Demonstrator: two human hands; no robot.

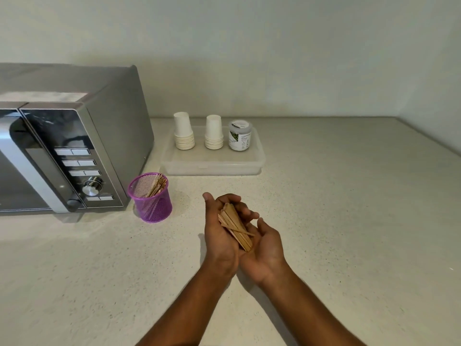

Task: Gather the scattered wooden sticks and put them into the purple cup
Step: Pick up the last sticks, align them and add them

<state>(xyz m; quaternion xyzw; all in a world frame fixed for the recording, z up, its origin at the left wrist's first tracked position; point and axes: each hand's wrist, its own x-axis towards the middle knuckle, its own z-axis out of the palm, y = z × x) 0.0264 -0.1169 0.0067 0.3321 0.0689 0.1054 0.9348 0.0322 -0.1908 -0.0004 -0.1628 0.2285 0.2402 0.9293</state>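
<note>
A bundle of wooden sticks (pixel 235 227) lies between both my hands, above the counter in the middle of the view. My left hand (pixel 219 236) curls around the bundle from the left, thumb up. My right hand (pixel 265 248) cups the sticks from the right and below, fingers bent over their far end. One thin stick lies crosswise on the bundle. The purple mesh cup (pixel 152 198) stands upright to the left of my hands, beside the microwave, with several sticks leaning inside against its right wall.
A silver microwave (pixel 62 151) fills the left side. Behind my hands, a clear lidded box (pixel 212 166) carries two stacks of white paper cups (pixel 184 132) and a small jar (pixel 240 136). Walls close the back and the right corner.
</note>
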